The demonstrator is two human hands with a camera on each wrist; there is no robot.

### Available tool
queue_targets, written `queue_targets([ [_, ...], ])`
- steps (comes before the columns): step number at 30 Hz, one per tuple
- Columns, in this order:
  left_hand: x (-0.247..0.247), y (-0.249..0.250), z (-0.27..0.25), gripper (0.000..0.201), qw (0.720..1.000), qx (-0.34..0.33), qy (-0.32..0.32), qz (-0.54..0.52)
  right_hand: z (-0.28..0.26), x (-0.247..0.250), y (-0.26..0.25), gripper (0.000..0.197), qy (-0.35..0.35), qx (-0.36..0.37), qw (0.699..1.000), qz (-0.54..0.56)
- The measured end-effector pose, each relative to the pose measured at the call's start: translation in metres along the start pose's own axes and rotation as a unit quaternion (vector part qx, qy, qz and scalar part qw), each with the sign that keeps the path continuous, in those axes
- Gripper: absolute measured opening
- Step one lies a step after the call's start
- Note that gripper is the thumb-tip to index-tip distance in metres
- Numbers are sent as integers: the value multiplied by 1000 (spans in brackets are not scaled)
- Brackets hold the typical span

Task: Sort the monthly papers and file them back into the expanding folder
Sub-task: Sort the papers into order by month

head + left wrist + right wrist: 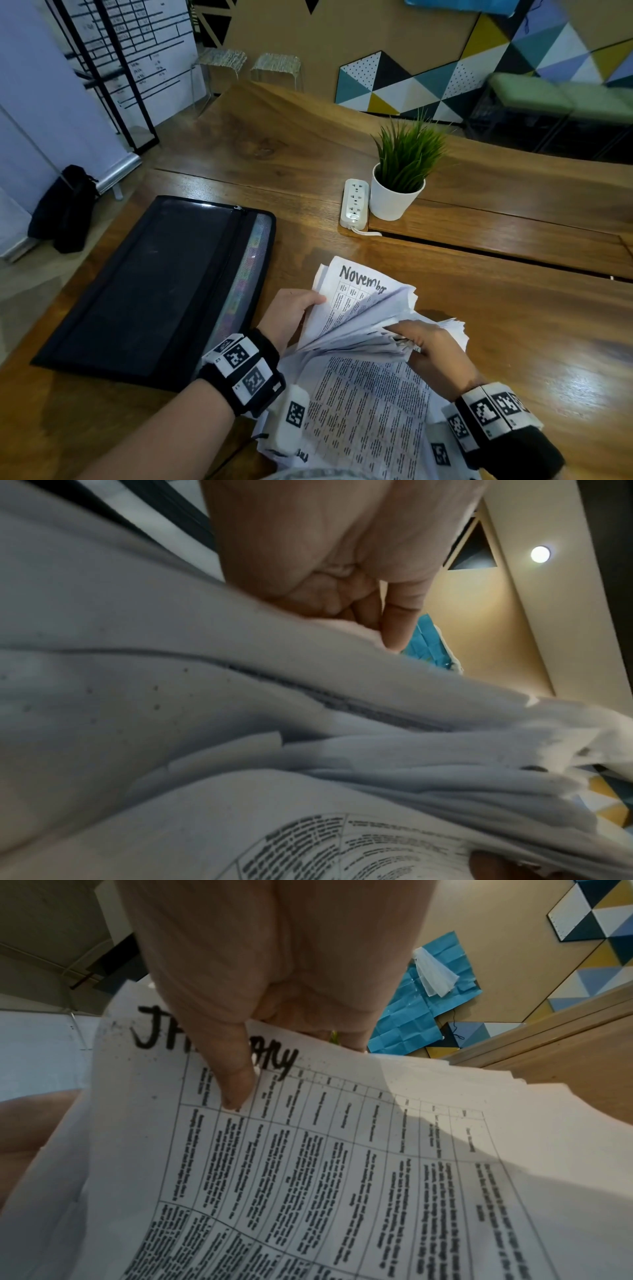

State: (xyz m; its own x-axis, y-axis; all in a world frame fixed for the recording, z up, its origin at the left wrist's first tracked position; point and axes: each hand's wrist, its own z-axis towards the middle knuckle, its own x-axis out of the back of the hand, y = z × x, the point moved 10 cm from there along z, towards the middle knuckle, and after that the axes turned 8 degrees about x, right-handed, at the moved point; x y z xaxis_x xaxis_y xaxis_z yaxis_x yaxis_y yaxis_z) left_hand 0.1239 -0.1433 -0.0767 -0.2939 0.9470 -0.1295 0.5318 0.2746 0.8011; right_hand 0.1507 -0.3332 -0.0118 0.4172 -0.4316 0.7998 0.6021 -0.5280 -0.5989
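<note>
Papers [359, 318] are pinched by both hands [291, 318] [435, 356] and leafed through; sorting by month is judged unfinished, filing into the folder [154, 284] next.

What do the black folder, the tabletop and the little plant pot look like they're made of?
Expanding folder: seemingly black fabric with a see-through mesh or plastic panel, since coloured tabs show through beside the zip. Table: wood, or a wood veneer, glossy; grain and light reflections show. Plant pot: smooth plain white, either ceramic or plastic; the look leaves that open.
</note>
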Motion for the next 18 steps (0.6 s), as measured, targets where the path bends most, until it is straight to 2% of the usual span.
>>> queue_targets([
  [5,0,14,0,24,994,-87,20,66,0,1,-1,53,11,13,1000,5],
  [7,5,22,-2,6,984,-128,60,110,0,0,-1,52,9,18,1000,5],
  [9,12,31,-6,33,971,-167,102,140,1,0,0,47,12,22,1000,7],
  [11,10,39,-11,30,961,-201,87,168,1,-2,1,40,6,23,1000,10],
  [14,-7,39,-11,11,939,-217,7,266,0,-4,3,38,1,26,1000,10],
  [16,-10,37,-10,16,928,-216,-9,302,0,-5,4,40,2,25,1000,11],
  [18,-6,36,-8,23,927,-221,11,303,1,-5,4,39,4,27,1000,11],
])
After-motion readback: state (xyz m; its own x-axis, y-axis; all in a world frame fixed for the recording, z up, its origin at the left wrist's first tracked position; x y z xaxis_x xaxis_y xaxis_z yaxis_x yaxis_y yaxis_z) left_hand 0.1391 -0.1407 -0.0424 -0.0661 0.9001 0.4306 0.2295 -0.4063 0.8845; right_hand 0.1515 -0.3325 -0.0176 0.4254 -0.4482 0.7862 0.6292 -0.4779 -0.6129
